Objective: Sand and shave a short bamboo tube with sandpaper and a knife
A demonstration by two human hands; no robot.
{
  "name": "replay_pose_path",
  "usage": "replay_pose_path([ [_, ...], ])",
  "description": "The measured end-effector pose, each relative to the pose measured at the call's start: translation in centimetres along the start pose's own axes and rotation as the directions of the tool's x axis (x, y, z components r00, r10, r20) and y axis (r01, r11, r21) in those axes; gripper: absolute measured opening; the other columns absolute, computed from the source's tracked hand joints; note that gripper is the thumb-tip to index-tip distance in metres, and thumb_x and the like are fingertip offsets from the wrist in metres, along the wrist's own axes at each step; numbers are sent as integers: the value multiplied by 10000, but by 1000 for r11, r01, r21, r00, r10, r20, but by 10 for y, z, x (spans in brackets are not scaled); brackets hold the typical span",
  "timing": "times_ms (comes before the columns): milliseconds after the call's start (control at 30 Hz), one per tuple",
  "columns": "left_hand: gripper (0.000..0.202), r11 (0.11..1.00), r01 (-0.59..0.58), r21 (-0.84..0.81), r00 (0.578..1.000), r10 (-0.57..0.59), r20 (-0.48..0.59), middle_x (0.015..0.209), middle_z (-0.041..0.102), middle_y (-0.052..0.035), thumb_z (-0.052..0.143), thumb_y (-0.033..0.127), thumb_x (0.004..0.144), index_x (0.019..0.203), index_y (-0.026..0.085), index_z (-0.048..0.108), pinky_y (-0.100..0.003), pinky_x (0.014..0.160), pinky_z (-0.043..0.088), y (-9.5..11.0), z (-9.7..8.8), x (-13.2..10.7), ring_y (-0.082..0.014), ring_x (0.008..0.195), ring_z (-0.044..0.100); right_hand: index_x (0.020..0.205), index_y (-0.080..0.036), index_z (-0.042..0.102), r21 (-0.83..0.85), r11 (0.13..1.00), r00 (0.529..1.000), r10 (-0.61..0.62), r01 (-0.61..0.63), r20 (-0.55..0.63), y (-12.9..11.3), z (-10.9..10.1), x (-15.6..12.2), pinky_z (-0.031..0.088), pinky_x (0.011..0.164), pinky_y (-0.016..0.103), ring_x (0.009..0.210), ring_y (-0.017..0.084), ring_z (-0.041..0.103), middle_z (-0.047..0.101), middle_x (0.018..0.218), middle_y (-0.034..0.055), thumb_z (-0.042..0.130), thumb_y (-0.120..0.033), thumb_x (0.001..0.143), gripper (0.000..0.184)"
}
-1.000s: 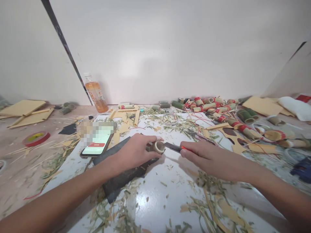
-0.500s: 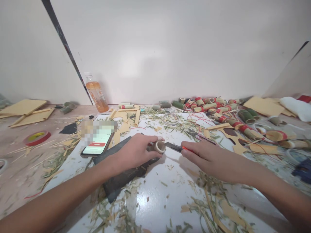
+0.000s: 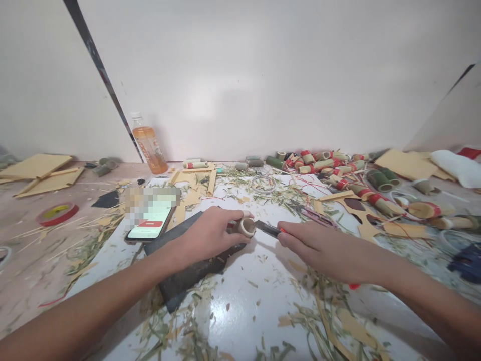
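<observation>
Bamboo tube pinched in left hand, knife gripped in right hand, blade tip at the tube's open end.
Left thumb and fingers clamp the tube, open end facing the knife, above the edge of a black sheet on the white board. Right hand is closed round the knife handle; cannot tell if the tip touches the rim. Shavings litter the board. Phone lies left of the left hand, bottle behind it by the wall, red-banded bamboo pieces heaped back right.
</observation>
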State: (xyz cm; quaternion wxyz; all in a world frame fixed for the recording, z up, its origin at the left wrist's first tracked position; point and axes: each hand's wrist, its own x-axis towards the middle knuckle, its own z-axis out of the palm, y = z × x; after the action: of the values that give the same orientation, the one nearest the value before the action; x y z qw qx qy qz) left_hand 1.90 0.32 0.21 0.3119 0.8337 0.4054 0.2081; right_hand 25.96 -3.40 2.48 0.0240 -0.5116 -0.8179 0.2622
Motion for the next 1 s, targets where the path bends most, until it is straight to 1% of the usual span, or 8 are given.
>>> replay_pose_path([
  [233,213,1000,10,27,1000,-9,-15,950,733,3,668,288,779,982,230,697,-257,752,464,-2,3,0,-175,829,649,900,-225,529,81,996,998,15,-20,56,0,0,2,387,666,326,762,214,565,624,841,46,219,-556,975,460],
  [367,188,999,-8,39,1000,9,-29,960,731,1,671,278,776,955,226,697,-245,740,459,-2,4,-1,-169,827,644,874,-224,517,94,995,997,11,-18,81,-3,-1,2,398,682,331,766,210,561,611,832,40,212,-550,978,459],
  [467,181,998,-5,66,999,8,-44,921,730,7,679,266,767,942,228,703,-237,709,450,0,4,-2,-158,786,639,854,-226,504,116,993,995,20,-31,95,-5,-4,2,411,671,314,760,195,557,588,817,28,219,-547,979,447],
  [567,205,996,9,92,999,-4,-52,846,727,16,690,257,752,954,239,717,-234,683,441,2,4,-4,-156,759,633,838,-228,473,216,969,978,75,-117,195,-4,-7,0,415,531,260,591,143,525,526,716,-7,243,-596,959,451],
  [667,218,998,25,52,998,-22,-51,838,729,19,693,252,741,956,237,727,-233,684,448,2,3,-3,-161,769,638,843,-232,442,348,914,947,101,-210,306,-1,-8,-1,357,378,211,417,86,426,456,638,-47,263,-650,932,463],
  [733,226,999,44,-5,998,-44,-50,856,733,19,697,250,733,955,225,729,-232,687,461,1,3,-1,-164,779,646,823,-228,423,406,891,952,82,-202,294,1,-9,-1,339,350,191,395,70,407,438,627,-56,270,-655,930,467],
  [800,218,997,61,-53,997,-64,-48,859,735,21,700,239,723,938,212,731,-229,685,471,0,2,0,-164,781,649,797,-223,407,418,891,963,70,-178,262,1,-10,-1,336,345,179,389,58,395,431,629,-58,273,-647,934,466],
  [1000,187,995,65,-81,996,-70,-51,840,726,38,712,206,710,896,209,723,-211,685,467,0,1,0,-144,768,643,828,-224,445,340,926,970,87,-163,229,-1,-9,0,331,351,172,402,54,408,459,658,-49,282,-626,944,449],
])
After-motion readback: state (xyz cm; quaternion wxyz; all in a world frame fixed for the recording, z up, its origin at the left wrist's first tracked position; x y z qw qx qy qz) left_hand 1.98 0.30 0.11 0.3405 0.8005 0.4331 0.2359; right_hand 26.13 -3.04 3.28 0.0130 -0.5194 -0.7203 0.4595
